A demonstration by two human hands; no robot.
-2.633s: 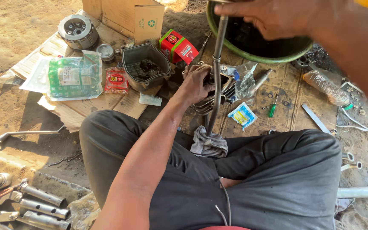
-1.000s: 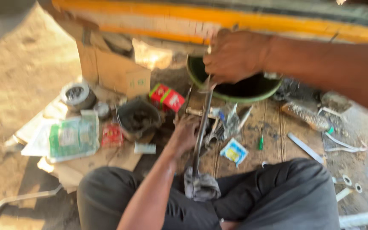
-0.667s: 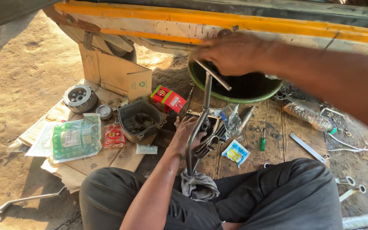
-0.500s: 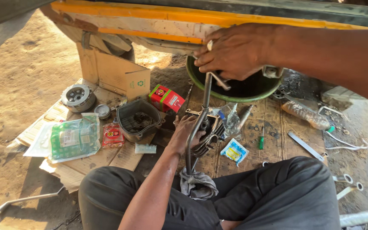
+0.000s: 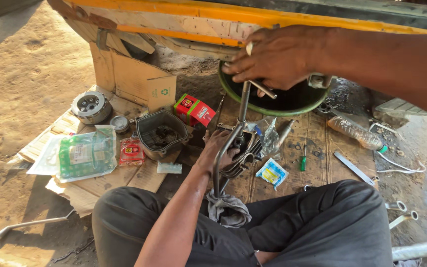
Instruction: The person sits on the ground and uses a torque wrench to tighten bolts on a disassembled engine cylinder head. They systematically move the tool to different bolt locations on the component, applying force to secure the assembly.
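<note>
Right hand (image 5: 277, 57) grips the brace (image 5: 233, 143) top; left hand (image 5: 218, 151) holds the cylinder (image 5: 243, 153). Red box (image 5: 193, 110) lies beside the brown carton (image 5: 142, 81).

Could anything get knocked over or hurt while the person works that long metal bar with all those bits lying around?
Maybe. The right hand grips the top of the bent metal bar just above the green basin; a slip could strike its rim. The left hand holds the finned metal part beside the bar's lower end, so fingers might get pinched. The green screwdriver and small packets lie loose close by and could be scattered.
</note>
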